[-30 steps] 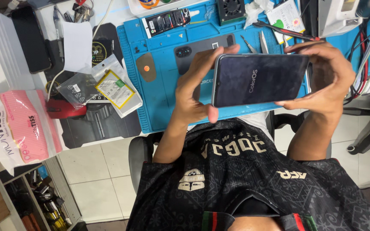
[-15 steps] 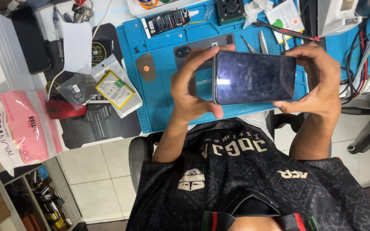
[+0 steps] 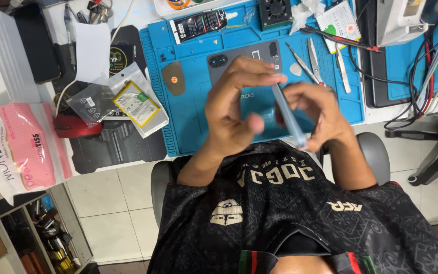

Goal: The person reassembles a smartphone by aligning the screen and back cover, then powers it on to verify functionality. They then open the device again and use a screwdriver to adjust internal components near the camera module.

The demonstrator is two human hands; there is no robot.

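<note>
- Now the thin pale-blue slab of a phone [image 3: 287, 114] is held edge-on between both hands, above the blue silicone work mat [image 3: 198, 127] on the bench.
- Left hand [image 3: 234, 104] pinches its far end; right hand [image 3: 313, 109] grips the near edge.
- Best handled by the rims, fingertips off the glass.
- Half a second earlier its dark face showed flat; it has since turned on edge.
- Grey phone back cover [image 3: 236, 56] lies on the mat beyond.

Left hand [image 3: 236, 104] raised, wrist bent, fingers curled, fingertips [image 3: 275, 78] pinched at top. Right hand [image 3: 313, 111] opposite, just beside it, fingers curled inward, palm facing left hand. Both bare forearms angle up from the torso, elbows apart.
</note>
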